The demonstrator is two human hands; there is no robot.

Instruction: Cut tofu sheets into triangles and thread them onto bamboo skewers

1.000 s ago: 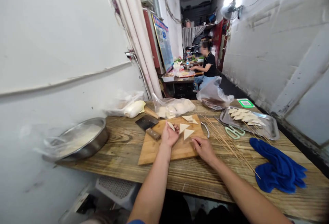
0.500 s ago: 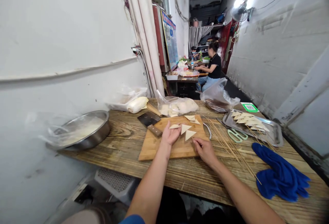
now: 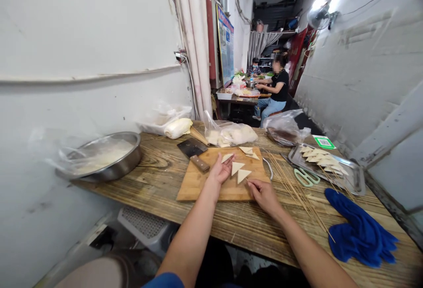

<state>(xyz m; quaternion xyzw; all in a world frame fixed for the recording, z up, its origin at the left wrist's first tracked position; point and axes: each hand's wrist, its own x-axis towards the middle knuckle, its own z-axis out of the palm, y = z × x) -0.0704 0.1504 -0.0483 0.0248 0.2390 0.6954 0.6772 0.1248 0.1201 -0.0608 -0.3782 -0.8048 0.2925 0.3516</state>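
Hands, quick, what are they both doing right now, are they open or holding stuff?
Left hand: loosely open, palm up, with a pale triangle at its fingers.
Right hand: closed, pinching a thin stick.

cutting board (image 3: 194,186): smooth wood | basin (image 3: 115,167): glossy metal | glove (image 3: 355,235): matt blue cloth

Taken from the cutting board (image 3: 198,191) on the worktop (image 3: 158,191), the basin (image 3: 109,164) sits at nine o'clock. The cleaver (image 3: 191,148) lies at ten, its handle over the board; the cabbage (image 3: 178,128) is farther out on that line. The dough bag (image 3: 231,134) is at twelve. At three come skewers (image 3: 294,182), scissors (image 3: 306,177), then the tray (image 3: 355,178) holding pieces (image 3: 322,160). The cloth (image 3: 360,233) is at four.
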